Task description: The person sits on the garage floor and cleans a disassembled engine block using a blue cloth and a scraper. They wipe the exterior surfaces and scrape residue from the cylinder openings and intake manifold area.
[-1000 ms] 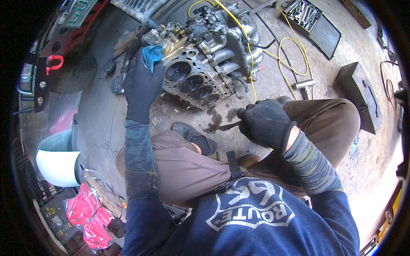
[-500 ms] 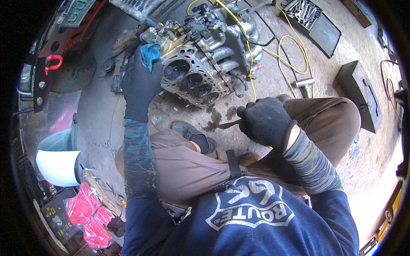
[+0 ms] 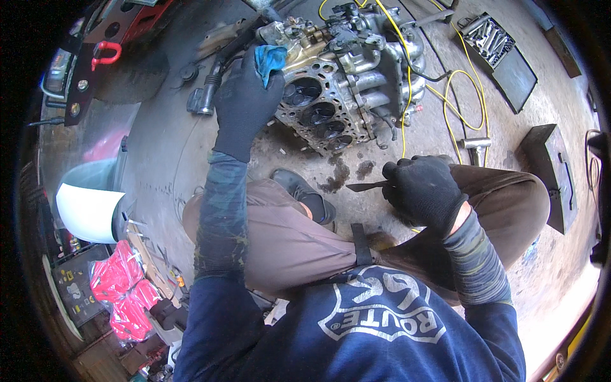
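My left hand [image 3: 245, 105], in a black knit glove, grips a crumpled blue rag [image 3: 272, 62] at the left edge of a cylinder head [image 3: 318, 113]. The cylinder head rests on the floor, its flat face with several dark round chambers turned up toward me. Cast intake pipes [image 3: 372, 83] are attached along its right side. Above my bent right knee, my gloved right hand [image 3: 424, 192] is closed round a scraper-like tool with a thin dark blade [image 3: 366, 186] pointing left. Its handle is hidden in the fist. The blade is apart from the cylinder head.
A yellow cable [image 3: 485, 114] loops over the floor on the right, beside a hammer-like metal tool [image 3: 476, 144]. Beyond lies an open case of wrenches and sockets [image 3: 493, 41]. A dark metal toolbox [image 3: 548, 178] stands right of my knee. Red plastic-wrapped parts [image 3: 121, 274] lie at the lower left.
The whole view has shifted, so the engine part and floor items appear further right. Both hands keep nearly the same places, still holding the rag and the bladed tool.
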Demonstrator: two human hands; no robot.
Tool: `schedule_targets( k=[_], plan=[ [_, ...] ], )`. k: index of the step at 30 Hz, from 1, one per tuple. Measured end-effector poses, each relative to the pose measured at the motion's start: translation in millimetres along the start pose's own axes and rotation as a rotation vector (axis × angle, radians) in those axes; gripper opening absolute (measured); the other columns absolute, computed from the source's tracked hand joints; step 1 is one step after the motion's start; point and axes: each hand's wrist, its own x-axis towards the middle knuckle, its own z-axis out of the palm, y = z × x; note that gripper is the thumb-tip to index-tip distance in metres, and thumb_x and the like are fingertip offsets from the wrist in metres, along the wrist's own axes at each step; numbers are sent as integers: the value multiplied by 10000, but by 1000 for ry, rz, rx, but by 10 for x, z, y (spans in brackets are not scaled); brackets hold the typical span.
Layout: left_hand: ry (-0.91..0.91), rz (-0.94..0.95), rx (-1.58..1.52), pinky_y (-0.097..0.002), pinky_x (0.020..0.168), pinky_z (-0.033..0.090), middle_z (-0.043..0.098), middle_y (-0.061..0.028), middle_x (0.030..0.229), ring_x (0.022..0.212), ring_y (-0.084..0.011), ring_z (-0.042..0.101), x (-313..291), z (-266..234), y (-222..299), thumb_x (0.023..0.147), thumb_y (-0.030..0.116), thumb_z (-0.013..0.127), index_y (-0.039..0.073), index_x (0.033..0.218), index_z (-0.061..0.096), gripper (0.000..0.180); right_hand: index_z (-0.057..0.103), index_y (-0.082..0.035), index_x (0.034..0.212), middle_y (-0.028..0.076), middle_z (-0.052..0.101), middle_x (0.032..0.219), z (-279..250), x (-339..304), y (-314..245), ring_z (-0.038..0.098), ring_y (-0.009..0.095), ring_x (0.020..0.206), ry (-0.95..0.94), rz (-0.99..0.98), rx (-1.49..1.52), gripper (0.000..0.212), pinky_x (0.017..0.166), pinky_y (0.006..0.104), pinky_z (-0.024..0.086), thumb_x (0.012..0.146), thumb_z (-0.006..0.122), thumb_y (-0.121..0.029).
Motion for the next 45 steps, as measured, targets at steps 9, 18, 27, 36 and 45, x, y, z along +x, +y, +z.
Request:
schedule_targets(
  k=[9,18,27,36,45],
  plan=[
    [-23,-12,-2,-520,833,577,668,-254,1216,1013,-403,724,6,2,1,905,442,672,87,1483,472,707,747,-122,980,114,703,725,-18,-19,3,711,333,701,23,-22,3,212,630,488,534,849,690,-278],
    [-49,-41,22,-508,890,567,654,-255,1273,1081,-405,705,-7,-24,28,913,446,673,81,1517,455,739,740,-136,967,119,716,744,-40,-14,-12,727,335,730,14,-2,9,187,642,488,545,851,687,-272],
    [-36,-45,-71,-517,969,534,635,-245,1332,1169,-424,664,-2,-26,34,925,350,679,82,1457,487,626,732,-128,940,124,716,736,-19,-2,1,730,340,734,5,-6,1,172,629,500,550,842,689,-263],
    [-10,-49,7,-517,906,557,658,-239,1275,1089,-415,697,-3,-77,97,901,400,684,93,1482,489,686,722,-121,898,126,720,752,-4,8,4,729,345,736,10,-10,19,143,638,496,552,828,682,-240],
    [-41,-55,-5,-525,917,539,670,-221,1278,1111,-416,682,-4,-130,138,910,364,671,89,1446,515,622,723,-111,821,137,709,734,119,-21,36,727,352,720,143,-21,55,117,614,488,542,745,669,-182]
  ],
)
